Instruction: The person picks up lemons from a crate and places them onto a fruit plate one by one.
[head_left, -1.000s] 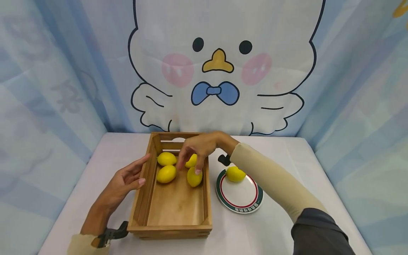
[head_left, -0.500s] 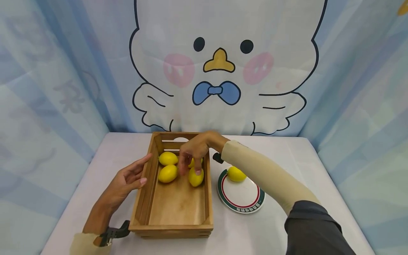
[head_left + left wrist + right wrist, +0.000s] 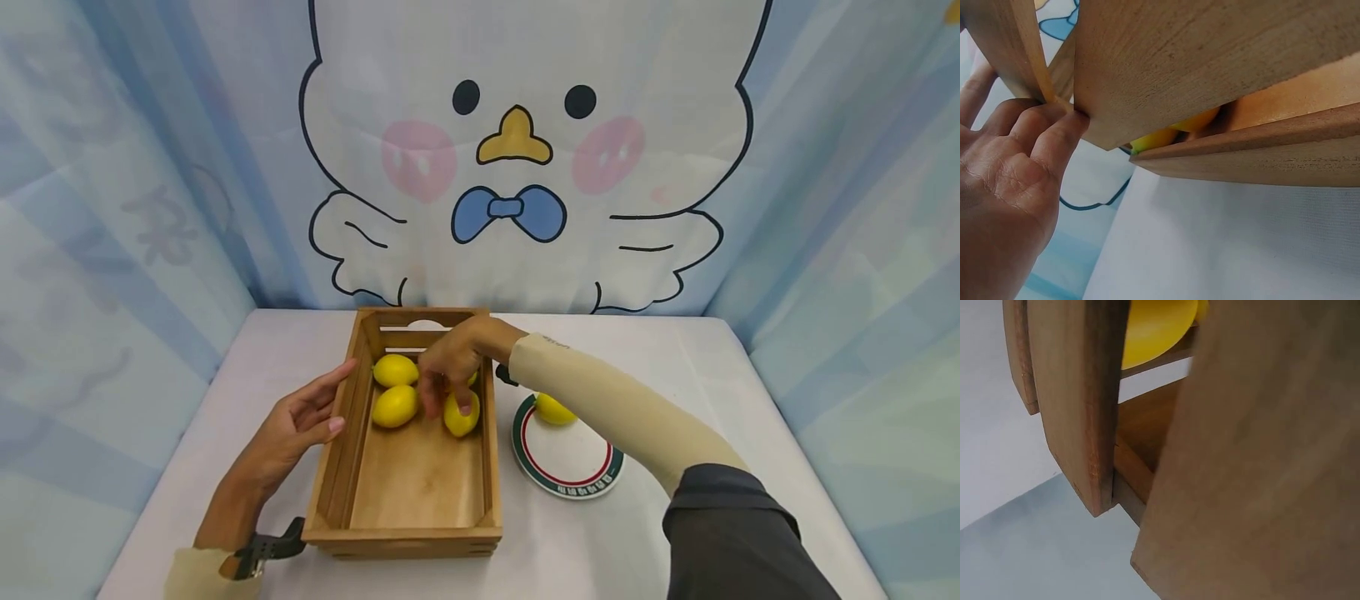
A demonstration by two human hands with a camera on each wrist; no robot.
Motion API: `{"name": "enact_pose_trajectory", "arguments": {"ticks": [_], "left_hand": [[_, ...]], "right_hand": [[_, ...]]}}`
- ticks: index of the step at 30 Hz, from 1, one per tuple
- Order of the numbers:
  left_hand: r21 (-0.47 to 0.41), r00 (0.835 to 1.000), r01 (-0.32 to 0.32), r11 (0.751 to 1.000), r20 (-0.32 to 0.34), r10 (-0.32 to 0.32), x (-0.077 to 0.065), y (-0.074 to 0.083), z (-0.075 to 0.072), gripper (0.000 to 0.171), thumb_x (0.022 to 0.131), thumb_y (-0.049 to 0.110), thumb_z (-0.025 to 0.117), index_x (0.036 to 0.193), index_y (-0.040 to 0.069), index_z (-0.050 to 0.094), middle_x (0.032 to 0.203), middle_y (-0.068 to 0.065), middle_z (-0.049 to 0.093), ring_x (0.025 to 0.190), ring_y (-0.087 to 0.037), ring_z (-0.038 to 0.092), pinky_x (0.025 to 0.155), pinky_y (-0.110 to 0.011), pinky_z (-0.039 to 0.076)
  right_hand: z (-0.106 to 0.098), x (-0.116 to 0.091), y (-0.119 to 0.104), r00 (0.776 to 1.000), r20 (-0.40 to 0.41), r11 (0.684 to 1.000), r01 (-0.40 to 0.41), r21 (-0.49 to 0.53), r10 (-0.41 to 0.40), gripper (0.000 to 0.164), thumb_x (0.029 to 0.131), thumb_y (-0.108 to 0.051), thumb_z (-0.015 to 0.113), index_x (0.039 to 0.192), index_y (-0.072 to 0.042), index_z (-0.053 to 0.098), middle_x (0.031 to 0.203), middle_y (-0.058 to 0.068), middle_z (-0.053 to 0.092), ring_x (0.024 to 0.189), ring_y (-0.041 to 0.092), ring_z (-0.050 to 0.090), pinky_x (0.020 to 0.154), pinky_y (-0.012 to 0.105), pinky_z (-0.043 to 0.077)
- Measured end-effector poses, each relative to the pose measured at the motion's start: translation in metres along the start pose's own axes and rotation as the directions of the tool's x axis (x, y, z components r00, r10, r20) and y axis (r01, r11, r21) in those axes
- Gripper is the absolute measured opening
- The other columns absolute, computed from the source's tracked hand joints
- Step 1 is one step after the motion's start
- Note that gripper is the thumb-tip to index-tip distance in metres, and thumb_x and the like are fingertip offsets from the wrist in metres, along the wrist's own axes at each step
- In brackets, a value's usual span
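A wooden crate with slatted sides holds several yellow lemons at its far end. Against its left wall my left hand rests with relaxed fingers and thumb apart; the left wrist view shows the fingertips at the gap between two slats. My right hand reaches down into the crate, fingers bent and thumb over the front right lemon. Another lemon behind it is mostly hidden by this hand, and I cannot tell whether the fingers grip it. Two lemons lie at the left, the nearer lemon beside my right fingers.
Right of the crate stands a white plate with a green and red rim. One lemon sits on its far side, partly behind my right sleeve. A white cloth covers the table; patterned curtains surround it.
My right hand has sunk lower and slightly left over the right-hand lemons, covering more of the back one. The left hand stays at the crate's wall. The lemons keep their places in the crate.
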State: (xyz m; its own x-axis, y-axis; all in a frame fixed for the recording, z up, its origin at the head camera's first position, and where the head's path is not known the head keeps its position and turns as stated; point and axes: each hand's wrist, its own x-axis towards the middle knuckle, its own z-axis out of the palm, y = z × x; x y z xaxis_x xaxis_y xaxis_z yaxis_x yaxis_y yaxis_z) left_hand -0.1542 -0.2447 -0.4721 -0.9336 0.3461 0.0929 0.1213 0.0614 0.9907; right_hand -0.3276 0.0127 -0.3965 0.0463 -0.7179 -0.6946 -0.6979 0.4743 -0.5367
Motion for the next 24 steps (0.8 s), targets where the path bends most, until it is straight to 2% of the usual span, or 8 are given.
{"name": "enact_pose_trajectory", "arguments": {"ticks": [5, 12, 19, 24], "left_hand": [[-0.011, 1.000, -0.010, 1.000, 0.016, 0.010, 0.000, 0.001, 0.000, 0.071, 0.106, 0.001, 0.058, 0.169, 0.018, 0.031, 0.179, -0.009, 0.020, 0.151, 0.005, 0.039, 0.114, -0.014, 0.044], [-0.013, 0.999, -0.023, 1.000, 0.022, 0.024, -0.001, 0.001, 0.001, 0.071, 0.106, 0.000, 0.058, 0.169, 0.017, 0.030, 0.179, -0.010, 0.020, 0.152, 0.004, 0.040, 0.114, -0.014, 0.044], [-0.014, 0.999, -0.038, 0.999, 0.014, 0.038, 0.000, 0.000, 0.001, 0.072, 0.106, -0.002, 0.058, 0.169, 0.016, 0.030, 0.179, -0.012, 0.021, 0.152, 0.001, 0.041, 0.115, -0.016, 0.043], [-0.010, 1.000, -0.027, 1.000, 0.011, 0.027, 0.000, 0.001, 0.001, 0.071, 0.106, -0.002, 0.058, 0.169, 0.016, 0.031, 0.178, -0.013, 0.021, 0.153, -0.001, 0.042, 0.115, -0.015, 0.043]], "right_hand": [[0.003, 0.003, -0.001, 0.994, -0.034, 0.993, -0.108, -0.038, 0.106, 0.053, 0.078, -0.002, 0.092, 0.127, -0.019, 0.079, 0.127, -0.011, 0.073, 0.117, 0.006, 0.058, 0.107, 0.023, 0.047], [0.007, 0.005, -0.002, 0.987, -0.074, 0.985, -0.148, -0.091, 0.142, 0.051, 0.079, -0.005, 0.093, 0.125, -0.022, 0.080, 0.125, -0.011, 0.070, 0.116, 0.009, 0.054, 0.108, 0.025, 0.046], [0.012, 0.006, -0.002, 0.977, -0.108, 0.974, -0.195, -0.112, 0.183, 0.052, 0.078, -0.001, 0.092, 0.123, -0.025, 0.080, 0.124, -0.013, 0.067, 0.112, 0.012, 0.051, 0.097, 0.026, 0.048], [0.016, 0.008, 0.000, 0.975, -0.127, 0.962, -0.206, -0.180, 0.184, 0.052, 0.081, 0.000, 0.089, 0.125, -0.025, 0.078, 0.124, -0.011, 0.069, 0.109, 0.013, 0.052, 0.092, 0.026, 0.050]]}}
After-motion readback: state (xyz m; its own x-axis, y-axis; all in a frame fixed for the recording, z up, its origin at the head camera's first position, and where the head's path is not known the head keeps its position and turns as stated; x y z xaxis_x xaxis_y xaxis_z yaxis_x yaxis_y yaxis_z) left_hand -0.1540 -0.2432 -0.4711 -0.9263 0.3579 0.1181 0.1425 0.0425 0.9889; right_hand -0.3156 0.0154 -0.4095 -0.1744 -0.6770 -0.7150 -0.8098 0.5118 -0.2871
